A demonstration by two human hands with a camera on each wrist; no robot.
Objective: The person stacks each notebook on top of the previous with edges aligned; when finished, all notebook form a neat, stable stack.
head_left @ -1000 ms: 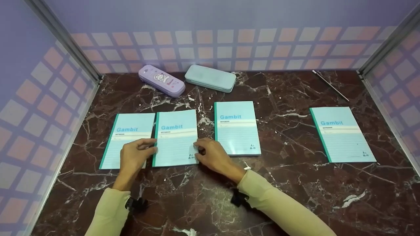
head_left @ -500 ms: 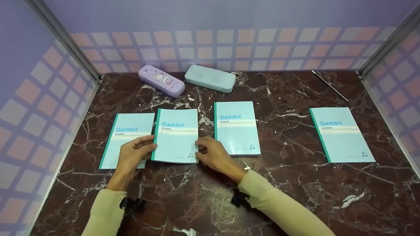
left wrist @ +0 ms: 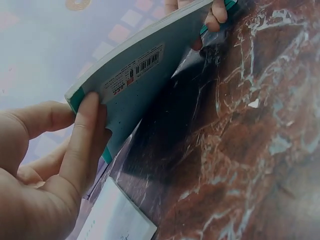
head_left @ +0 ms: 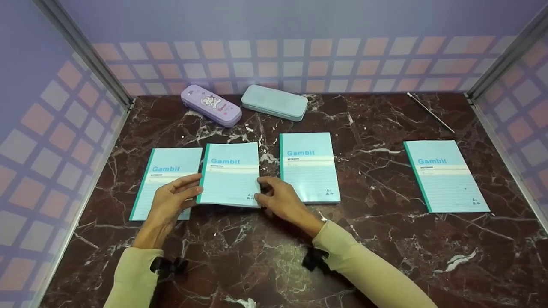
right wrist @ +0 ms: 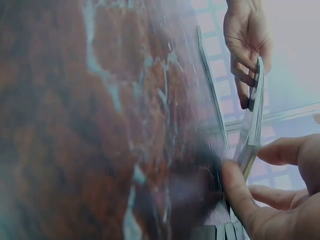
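Note:
Both hands hold a light-blue Gambit notebook (head_left: pixel 231 179) between them, raised off the table. My left hand (head_left: pixel 169 201) pinches its green spine edge, thumb on one face and fingers on the other. On the opposite edge, my right hand (head_left: pixel 280 199) grips near the lower corner. The left wrist view shows the notebook's back cover (left wrist: pixel 135 87) with a barcode label, tilted above the table. Under the left hand lies a second matching notebook (head_left: pixel 171 158), partly covered by it. A third notebook (head_left: pixel 310 167) lies flat just right of the held one.
Another Gambit notebook (head_left: pixel 445 175) lies at the right, with a pencil (head_left: pixel 430 112) behind it. A purple pencil case (head_left: pixel 212 105) and a pale-blue case (head_left: pixel 274 102) sit at the back. Patterned panels (head_left: pixel 295 60) enclose the dark marble table (head_left: pixel 376 239).
The held notebook's near edge has risen from the table, tilting and shifting slightly away from me. The left hand has moved up a little with it; the other notebooks stay put.

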